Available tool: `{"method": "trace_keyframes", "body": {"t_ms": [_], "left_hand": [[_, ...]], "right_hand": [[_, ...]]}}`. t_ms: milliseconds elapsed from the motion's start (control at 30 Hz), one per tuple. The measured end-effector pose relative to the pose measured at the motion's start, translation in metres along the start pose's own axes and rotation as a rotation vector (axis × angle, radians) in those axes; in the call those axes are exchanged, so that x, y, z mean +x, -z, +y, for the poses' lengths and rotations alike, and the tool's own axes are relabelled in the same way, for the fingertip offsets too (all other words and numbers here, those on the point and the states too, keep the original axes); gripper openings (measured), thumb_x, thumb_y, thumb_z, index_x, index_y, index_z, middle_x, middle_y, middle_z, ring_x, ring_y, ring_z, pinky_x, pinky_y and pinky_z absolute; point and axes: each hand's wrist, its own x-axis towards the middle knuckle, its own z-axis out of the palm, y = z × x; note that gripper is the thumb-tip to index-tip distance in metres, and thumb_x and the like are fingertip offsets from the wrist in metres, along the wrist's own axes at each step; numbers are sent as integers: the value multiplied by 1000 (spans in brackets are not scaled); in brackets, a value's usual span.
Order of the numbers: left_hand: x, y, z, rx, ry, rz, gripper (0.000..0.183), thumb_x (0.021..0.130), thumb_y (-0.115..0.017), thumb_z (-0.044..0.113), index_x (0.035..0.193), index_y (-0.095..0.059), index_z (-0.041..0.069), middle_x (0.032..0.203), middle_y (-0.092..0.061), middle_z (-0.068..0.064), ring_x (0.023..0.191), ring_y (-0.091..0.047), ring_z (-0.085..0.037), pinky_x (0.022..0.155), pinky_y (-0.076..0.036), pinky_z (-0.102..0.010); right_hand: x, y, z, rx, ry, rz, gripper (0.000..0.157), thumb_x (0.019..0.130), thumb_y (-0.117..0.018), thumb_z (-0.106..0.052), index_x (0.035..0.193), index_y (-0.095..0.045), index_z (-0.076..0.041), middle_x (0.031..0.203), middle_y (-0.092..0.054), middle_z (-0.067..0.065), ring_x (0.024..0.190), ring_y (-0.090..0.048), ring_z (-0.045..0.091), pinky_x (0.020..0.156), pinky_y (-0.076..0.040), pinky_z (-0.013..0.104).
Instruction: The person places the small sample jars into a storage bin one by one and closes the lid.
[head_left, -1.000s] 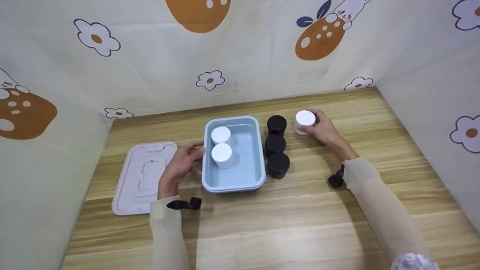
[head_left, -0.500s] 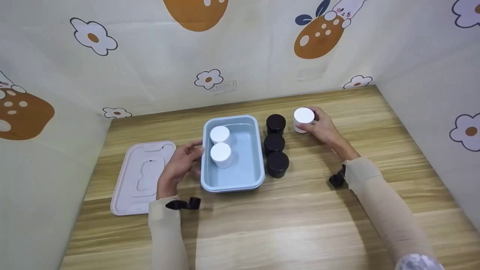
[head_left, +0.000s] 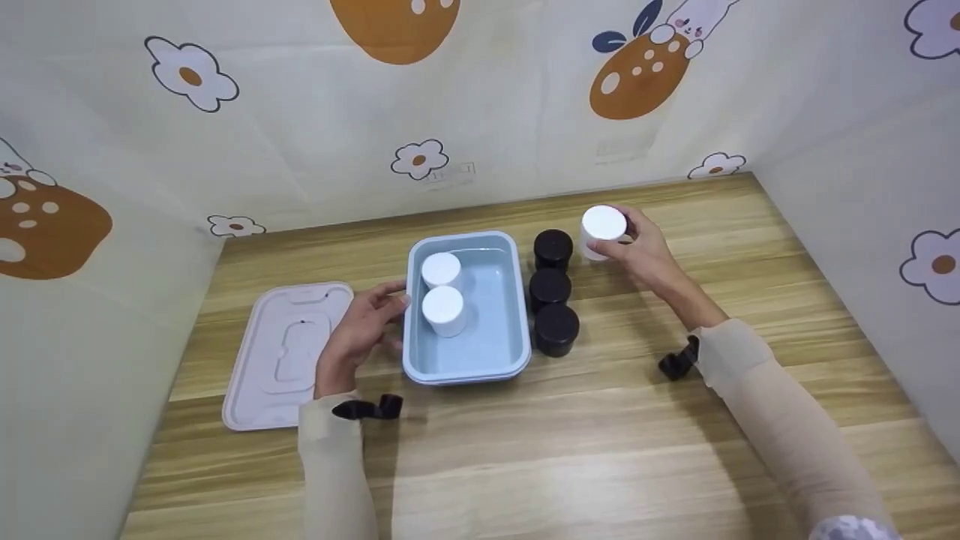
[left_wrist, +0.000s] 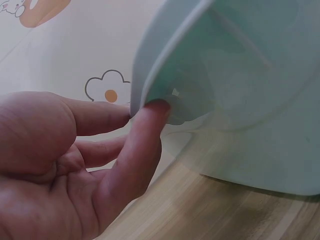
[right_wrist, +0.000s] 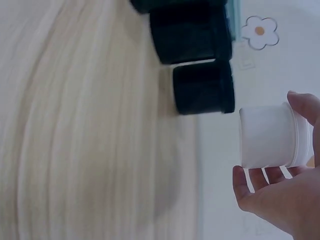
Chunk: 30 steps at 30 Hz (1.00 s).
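My right hand [head_left: 651, 259] grips a white lidded jar [head_left: 602, 225] round its side. In the right wrist view this jar [right_wrist: 269, 135] hangs above the table, the thumb on one side and the fingers on the other. At the middle of the head view sits a light blue plastic box [head_left: 491, 352], with two white jars [head_left: 444, 309] standing along its left side. My left hand [head_left: 362, 330] is at the box's left edge. The left wrist view shows its thumb and a finger pinching the rim [left_wrist: 165, 55].
Three black lidded jars [head_left: 550, 289] stand in a row just right of the box. A pale flat lid [head_left: 300, 360] lies on the wooden table [head_left: 525, 465] at the left, partly behind my left forearm. Patterned cloth walls [head_left: 300, 127] enclose the back and sides.
My right hand has raised the white jar off the table and brought it slightly left and towards the back. The left hand, box and other jars have stayed in place.
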Motion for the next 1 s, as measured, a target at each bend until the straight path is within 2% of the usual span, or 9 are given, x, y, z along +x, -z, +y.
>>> {"method": "trace_keyframes", "body": {"t_ms": [300,500,767,1000], "left_hand": [[1,-1,-2,-15,-1,-7,47,105,-52,20,148,-44,2,112,-69,-13,96,-70,-20,51,-60,-25],[2,-1,-2,-7,20,-6,49,105,-52,23,149,-43,4,124,-66,-19,103,-69,-24,56,-63,-29],[1,-2,0,2,29,0,48,105,-52,23,149,-43,5,115,-69,-12,101,-69,-22,55,-61,-28],[0,-1,1,8,31,2,47,105,-52,23,148,-44,5,121,-67,-15,103,-69,-22,54,-60,-26]], "right_hand": [[-14,-10,-30,99,108,-24,67,84,-76,-2,145,-48,-5,138,-54,13,117,-54,10,95,-48,23],[-25,-20,-48,143,162,-73,69,83,-76,1,145,-48,-4,138,-54,10,120,-53,13,98,-49,23],[-46,-39,-71,135,247,-163,70,81,-78,1,145,-48,-3,138,-55,12,121,-54,14,106,-47,20],[-60,-61,-81,157,290,-216,69,80,-79,2,143,-50,-1,138,-53,15,118,-56,18,100,-49,19]]}}
